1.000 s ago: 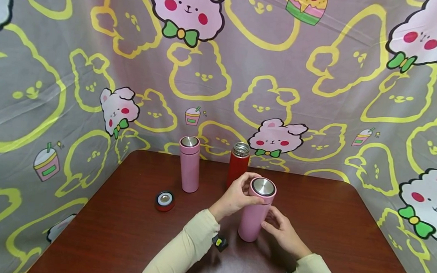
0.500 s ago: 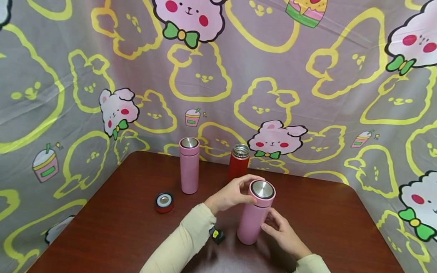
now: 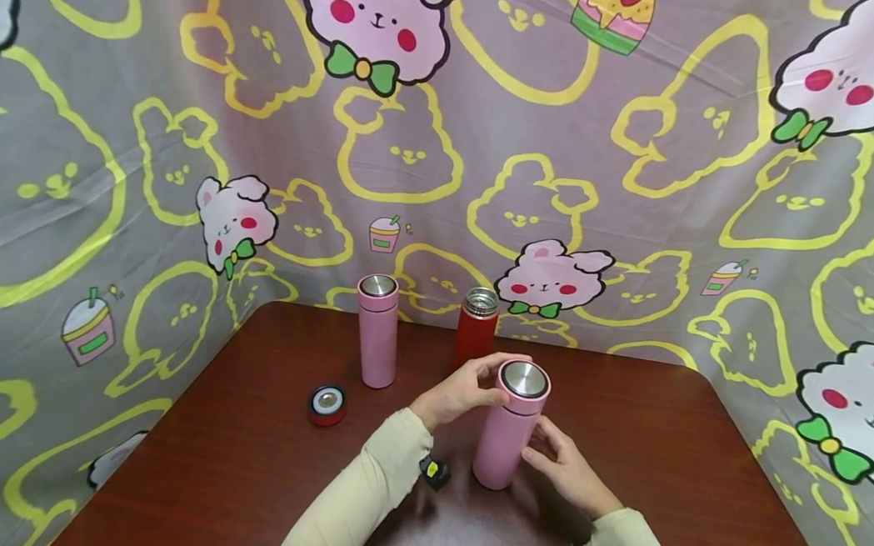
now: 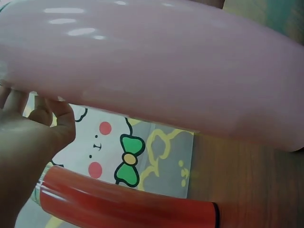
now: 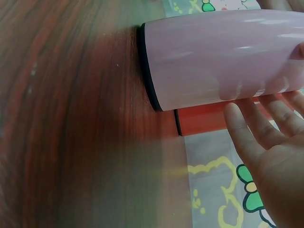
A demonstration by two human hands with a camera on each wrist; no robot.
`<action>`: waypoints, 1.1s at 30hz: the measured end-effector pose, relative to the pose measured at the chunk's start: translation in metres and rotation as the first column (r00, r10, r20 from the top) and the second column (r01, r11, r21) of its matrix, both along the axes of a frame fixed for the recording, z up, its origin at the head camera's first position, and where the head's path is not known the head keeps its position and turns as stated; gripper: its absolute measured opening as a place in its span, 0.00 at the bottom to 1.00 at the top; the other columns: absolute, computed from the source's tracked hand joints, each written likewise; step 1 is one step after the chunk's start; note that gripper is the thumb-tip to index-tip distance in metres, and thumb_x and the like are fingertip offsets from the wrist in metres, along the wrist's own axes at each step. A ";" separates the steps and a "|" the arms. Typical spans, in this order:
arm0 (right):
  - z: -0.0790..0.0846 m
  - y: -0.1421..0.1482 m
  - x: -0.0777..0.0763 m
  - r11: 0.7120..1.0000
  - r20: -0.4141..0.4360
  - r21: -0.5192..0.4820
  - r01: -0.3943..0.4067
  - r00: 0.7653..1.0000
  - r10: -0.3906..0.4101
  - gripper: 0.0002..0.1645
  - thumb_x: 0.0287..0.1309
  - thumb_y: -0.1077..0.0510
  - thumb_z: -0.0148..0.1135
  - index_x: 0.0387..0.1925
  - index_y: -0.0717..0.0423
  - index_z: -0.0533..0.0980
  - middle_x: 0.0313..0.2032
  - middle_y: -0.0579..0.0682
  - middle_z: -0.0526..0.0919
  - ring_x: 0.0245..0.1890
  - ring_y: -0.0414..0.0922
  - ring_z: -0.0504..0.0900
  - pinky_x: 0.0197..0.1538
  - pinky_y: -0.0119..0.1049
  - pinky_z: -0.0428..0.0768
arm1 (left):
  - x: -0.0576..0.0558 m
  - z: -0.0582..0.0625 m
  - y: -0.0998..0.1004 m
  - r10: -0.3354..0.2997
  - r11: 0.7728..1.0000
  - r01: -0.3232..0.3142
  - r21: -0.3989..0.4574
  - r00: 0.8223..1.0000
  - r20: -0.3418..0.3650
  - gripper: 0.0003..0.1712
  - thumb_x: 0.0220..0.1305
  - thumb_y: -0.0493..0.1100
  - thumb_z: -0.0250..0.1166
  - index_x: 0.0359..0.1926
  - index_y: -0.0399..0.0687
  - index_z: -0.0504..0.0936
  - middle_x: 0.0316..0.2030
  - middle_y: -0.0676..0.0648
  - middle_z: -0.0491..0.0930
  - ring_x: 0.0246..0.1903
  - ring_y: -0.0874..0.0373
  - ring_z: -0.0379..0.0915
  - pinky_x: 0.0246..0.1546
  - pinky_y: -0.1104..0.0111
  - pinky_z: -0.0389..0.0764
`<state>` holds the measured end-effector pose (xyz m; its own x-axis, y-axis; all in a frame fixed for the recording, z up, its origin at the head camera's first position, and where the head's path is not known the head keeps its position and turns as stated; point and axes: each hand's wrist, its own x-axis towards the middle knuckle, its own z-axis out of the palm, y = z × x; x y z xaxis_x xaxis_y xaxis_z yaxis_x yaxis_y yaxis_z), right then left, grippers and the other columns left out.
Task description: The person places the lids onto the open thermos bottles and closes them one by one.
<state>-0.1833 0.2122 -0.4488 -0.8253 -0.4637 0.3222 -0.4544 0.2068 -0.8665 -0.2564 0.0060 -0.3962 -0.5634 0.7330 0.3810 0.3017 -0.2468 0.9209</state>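
A pink thermos [image 3: 503, 444] with a steel-topped pink lid [image 3: 525, 380] stands upright on the table in front of me. My left hand [image 3: 462, 391] grips the lid from the left, thumb on the near side and fingers behind. From the right, my right hand [image 3: 569, 467] holds the body, thumb in front; its fingers [image 5: 270, 118] reach along the far side in the right wrist view. The left wrist view has the pink body [image 4: 156, 66] large across the top, with the left fingers [image 4: 61, 111] at its upper end.
Behind the left hand stands a red thermos [image 3: 476, 334] with its threaded mouth uncovered. A second lidded pink thermos [image 3: 378, 345] is at the back left. Its neighbour, a red-and-black lid [image 3: 327, 406], lies underside up on the brown table [image 3: 245, 462]. Patterned cloth [image 3: 442, 181] surrounds the table.
The left hand has shifted slightly left, its thumb drawing back along the front of the lid. The right hand has stayed at the body. The other things have not moved.
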 end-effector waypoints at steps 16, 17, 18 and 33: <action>-0.002 0.001 0.000 1.000 -0.014 0.001 0.015 1.000 -0.015 0.24 0.57 0.68 0.51 0.57 0.64 0.61 0.48 0.59 0.72 0.48 0.45 0.72 0.48 0.50 0.69 | 0.034 0.035 -0.004 0.264 0.952 -0.272 -0.139 0.961 -0.077 0.35 0.48 0.40 0.67 0.57 0.42 0.63 0.46 0.52 0.72 0.44 0.63 0.69 0.42 0.70 0.71; -0.002 0.001 0.000 1.000 -0.011 0.001 0.016 1.000 -0.016 0.24 0.57 0.68 0.51 0.57 0.64 0.60 0.48 0.59 0.72 0.48 0.45 0.72 0.48 0.49 0.69 | 0.035 0.036 -0.004 0.275 0.948 -0.282 -0.148 0.959 -0.067 0.34 0.48 0.39 0.67 0.57 0.42 0.63 0.46 0.53 0.72 0.44 0.63 0.70 0.42 0.70 0.72; -0.002 0.001 0.000 1.000 -0.008 0.002 0.016 1.000 -0.016 0.25 0.57 0.68 0.51 0.57 0.64 0.60 0.48 0.59 0.72 0.48 0.45 0.72 0.49 0.48 0.69 | 0.036 0.037 -0.004 0.287 0.943 -0.292 -0.156 0.956 -0.058 0.34 0.48 0.38 0.67 0.57 0.42 0.64 0.45 0.53 0.72 0.43 0.63 0.70 0.42 0.70 0.72; -0.004 0.001 -0.001 1.000 0.029 -0.022 0.006 1.000 -0.005 0.25 0.58 0.66 0.51 0.57 0.62 0.60 0.50 0.60 0.70 0.50 0.47 0.70 0.49 0.35 0.70 | 0.032 0.027 0.004 0.312 0.945 -0.308 -0.108 0.950 0.023 0.32 0.46 0.36 0.69 0.52 0.46 0.65 0.44 0.53 0.71 0.42 0.62 0.71 0.42 0.70 0.72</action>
